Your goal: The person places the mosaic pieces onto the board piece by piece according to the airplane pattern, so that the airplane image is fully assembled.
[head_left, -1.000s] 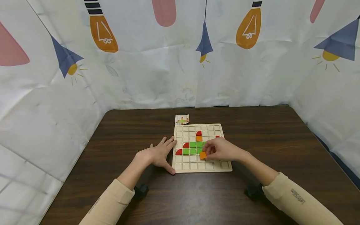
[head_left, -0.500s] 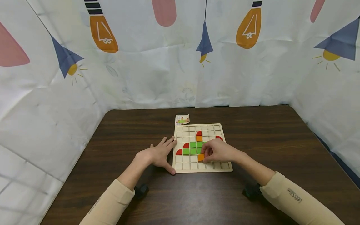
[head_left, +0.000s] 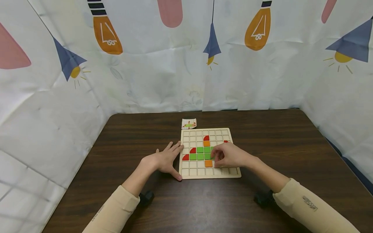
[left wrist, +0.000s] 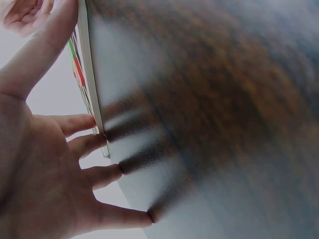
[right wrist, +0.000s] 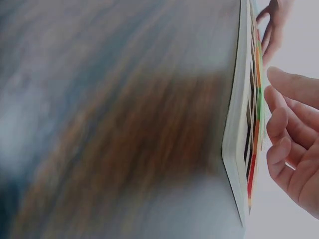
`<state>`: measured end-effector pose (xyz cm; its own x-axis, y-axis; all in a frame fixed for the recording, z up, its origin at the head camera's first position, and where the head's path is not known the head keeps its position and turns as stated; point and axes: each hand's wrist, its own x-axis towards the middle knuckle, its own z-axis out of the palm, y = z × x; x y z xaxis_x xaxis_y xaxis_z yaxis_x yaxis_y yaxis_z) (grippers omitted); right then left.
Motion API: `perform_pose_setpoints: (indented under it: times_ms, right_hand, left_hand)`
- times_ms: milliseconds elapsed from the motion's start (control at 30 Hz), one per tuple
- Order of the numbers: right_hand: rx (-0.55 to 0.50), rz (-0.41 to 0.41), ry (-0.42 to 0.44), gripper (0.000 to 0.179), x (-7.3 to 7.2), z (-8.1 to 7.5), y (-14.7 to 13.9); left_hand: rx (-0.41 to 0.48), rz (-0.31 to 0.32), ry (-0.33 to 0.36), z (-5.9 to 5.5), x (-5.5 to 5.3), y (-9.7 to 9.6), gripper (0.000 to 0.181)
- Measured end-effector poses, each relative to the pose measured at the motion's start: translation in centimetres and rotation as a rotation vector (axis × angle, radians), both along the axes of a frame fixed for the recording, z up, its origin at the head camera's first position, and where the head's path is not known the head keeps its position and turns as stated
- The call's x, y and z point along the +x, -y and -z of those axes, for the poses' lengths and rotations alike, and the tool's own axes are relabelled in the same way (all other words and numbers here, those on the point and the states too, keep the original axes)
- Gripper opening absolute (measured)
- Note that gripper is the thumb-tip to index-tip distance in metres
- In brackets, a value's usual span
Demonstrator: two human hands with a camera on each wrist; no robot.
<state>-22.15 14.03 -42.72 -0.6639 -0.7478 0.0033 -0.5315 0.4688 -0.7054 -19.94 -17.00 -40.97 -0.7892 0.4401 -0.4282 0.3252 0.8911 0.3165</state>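
A light wooden grid board point(head_left: 192, 173) lies on the table, with green square tiles point(head_left: 200, 156), red quarter-round tiles point(head_left: 185, 157) and orange square tiles in its cells. My left hand point(head_left: 163, 161) spreads its fingers along the board's left side; in the left wrist view, two fingertips of that hand point(left wrist: 50, 174) touch the edge. An orange square tile point(head_left: 208, 163) sits in a cell below the green ones. Just right of it is my right hand point(head_left: 230, 156), fingers loosely bent and nothing visible between them. The right wrist view shows this hand point(right wrist: 299, 149) over the board. It hides some right-hand cells.
Behind the board's upper left corner lies a small card point(head_left: 189, 123) printed with a coloured grid pattern. The dark wooden table point(head_left: 140, 129) extends on all sides. A white curtain point(head_left: 163, 81) with lamp prints hangs behind it.
My right hand lowered the orange square tile into a cell below the green tiles, let go and drew slightly right. My left hand stayed at the board's edge.
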Motion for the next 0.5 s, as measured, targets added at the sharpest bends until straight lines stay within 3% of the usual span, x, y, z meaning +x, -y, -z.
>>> perform_pose_setpoints:
  times_ms: [500]
  right_hand:
    - [-0.013, 0.069, 0.012, 0.015, 0.4, -0.3, -4.3]
  left_hand:
    - [-0.005, -0.006, 0.003, 0.0, 0.0, -0.1, 0.129]
